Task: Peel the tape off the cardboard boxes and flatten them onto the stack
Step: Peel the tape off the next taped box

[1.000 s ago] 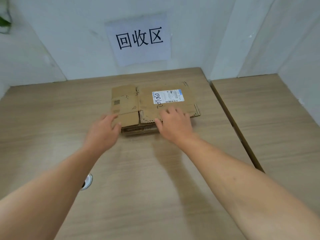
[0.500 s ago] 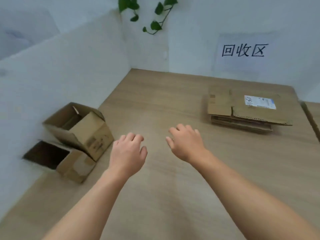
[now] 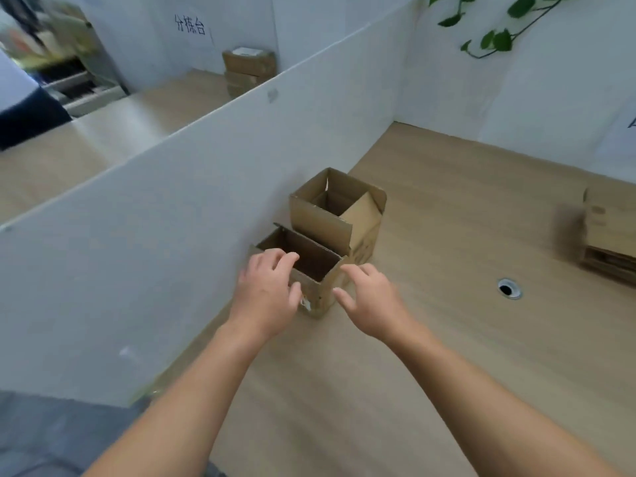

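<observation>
Half a second back both hands hung loose mid-table (image 3: 447, 339), now the left hand (image 3: 266, 297) curls over the box (image 3: 311, 266) rim by the divider (image 3: 172, 235), right hand (image 3: 373, 299) open beside its corner, stack (image 3: 609, 235) well off right.

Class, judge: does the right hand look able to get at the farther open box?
Probably yes: the right hand is beside the near box, and nothing stands between it and the farther box just behind.

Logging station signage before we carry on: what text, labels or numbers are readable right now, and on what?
"分拣台": black handwriting on the white back wall.
White paper sign, right edge: cropped, unreadable.
Sticker on near open brown cardboard box: blurred.
Print on far open brown cardboard box: blurred.
</observation>
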